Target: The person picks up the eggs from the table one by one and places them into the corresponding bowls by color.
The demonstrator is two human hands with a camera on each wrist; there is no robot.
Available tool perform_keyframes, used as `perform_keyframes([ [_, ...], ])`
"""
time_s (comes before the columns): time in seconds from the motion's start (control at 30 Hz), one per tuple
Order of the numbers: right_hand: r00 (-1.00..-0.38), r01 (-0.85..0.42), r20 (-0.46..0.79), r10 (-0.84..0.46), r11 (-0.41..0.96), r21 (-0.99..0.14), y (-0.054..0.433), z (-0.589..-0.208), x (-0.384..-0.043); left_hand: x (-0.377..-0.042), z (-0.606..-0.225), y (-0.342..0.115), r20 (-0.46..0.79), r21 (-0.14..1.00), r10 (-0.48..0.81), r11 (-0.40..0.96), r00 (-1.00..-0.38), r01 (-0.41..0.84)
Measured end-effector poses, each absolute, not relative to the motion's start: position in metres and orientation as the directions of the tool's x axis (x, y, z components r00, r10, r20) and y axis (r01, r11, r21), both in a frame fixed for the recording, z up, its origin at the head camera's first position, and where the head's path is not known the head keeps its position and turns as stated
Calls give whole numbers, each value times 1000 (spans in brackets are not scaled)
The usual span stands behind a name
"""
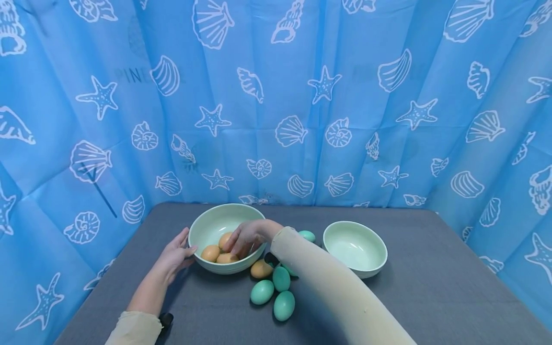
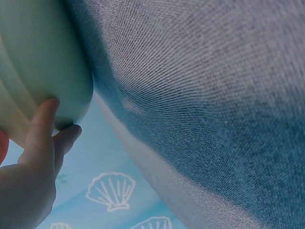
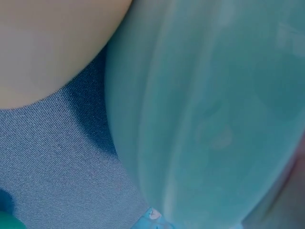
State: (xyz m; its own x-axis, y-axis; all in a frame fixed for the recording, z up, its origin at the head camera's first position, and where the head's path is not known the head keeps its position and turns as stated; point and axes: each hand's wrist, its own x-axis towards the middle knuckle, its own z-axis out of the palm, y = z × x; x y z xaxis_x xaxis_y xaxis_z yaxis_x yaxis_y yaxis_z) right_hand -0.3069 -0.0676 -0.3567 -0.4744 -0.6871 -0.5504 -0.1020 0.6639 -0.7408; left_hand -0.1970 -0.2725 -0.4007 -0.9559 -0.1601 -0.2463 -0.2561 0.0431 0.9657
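Note:
A pale green bowl (image 1: 215,220) stands at the table's left, with several brown eggs (image 1: 210,253) inside. My left hand (image 1: 177,251) grips its left rim, the thumb over the edge; in the left wrist view its fingers (image 2: 43,129) lie on the bowl's outer wall (image 2: 62,62). My right hand (image 1: 250,235) reaches over the right rim into the bowl, fingertips pointing down among the brown eggs. Its palm side is hidden, and I cannot tell whether it holds an egg. The bowl's outside (image 3: 200,105) fills much of the right wrist view.
One brown egg (image 1: 261,269) and several green eggs (image 1: 284,305) lie on the grey table (image 1: 414,287) before the bowl, some partly behind my right sleeve (image 1: 336,282). A second pale green bowl (image 1: 355,244) stands at right. A blue shell-patterned curtain (image 1: 276,96) hangs behind.

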Motion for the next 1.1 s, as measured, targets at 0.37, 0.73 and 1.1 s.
perform_keyframes([
  [0.37, -494, 33, -543, -679, 610, -792, -53, -347, -307, -194, -403, -270, -230, 971, -144, 38, -962, -238],
  [0.73, -625, 101, -433, -650, 483, -870, -15, -335, -304, -194, -402, -270, -227, 971, -145, 41, -963, -235],
  [1.1, -743, 102, -372, -557, 455, -885, 19, -342, -300, -195, -400, -271, -233, 969, -150, 43, -961, -241],
])
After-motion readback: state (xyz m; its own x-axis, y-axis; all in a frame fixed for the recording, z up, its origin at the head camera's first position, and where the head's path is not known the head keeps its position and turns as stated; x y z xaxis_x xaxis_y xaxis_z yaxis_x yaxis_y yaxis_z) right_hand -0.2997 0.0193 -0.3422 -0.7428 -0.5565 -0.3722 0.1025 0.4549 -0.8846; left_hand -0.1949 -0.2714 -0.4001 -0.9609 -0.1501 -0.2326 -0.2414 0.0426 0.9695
